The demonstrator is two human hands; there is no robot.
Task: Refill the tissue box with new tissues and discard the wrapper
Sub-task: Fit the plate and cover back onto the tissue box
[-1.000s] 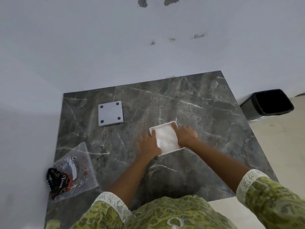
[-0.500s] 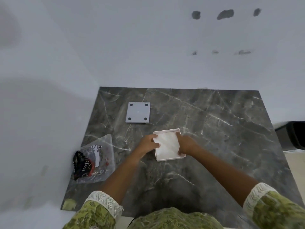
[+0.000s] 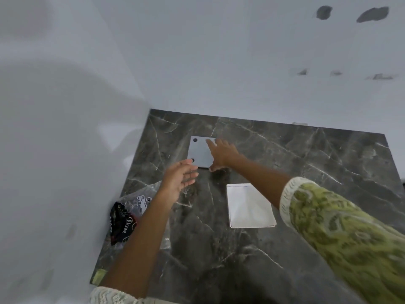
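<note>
dark grey marble table (image 3: pixel 285 172): open right hand (image 3: pixel 222 153) on flat square grey lid (image 3: pixel 198 153), open empty left hand (image 3: pixel 178 179) just beside; white tissue-filled box (image 3: pixel 249 206) under right forearm; clear plastic wrapper (image 3: pixel 131 211) beneath left forearm.

On a dark marble table (image 3: pixel 306 172), the right hand (image 3: pixel 223 153) is resting on a grey square lid (image 3: pixel 200 153), fingers spread over its right side, thumb at its near corner. The left hand (image 3: pixel 179 178) is hovering open just before the lid's near edge, holding nothing. A white box (image 3: pixel 249 206) filled with tissues is lying nearer, apart from both hands. A clear wrapper (image 3: pixel 129 212) with black print is lying at the table's left edge, partly under the left forearm.
</note>
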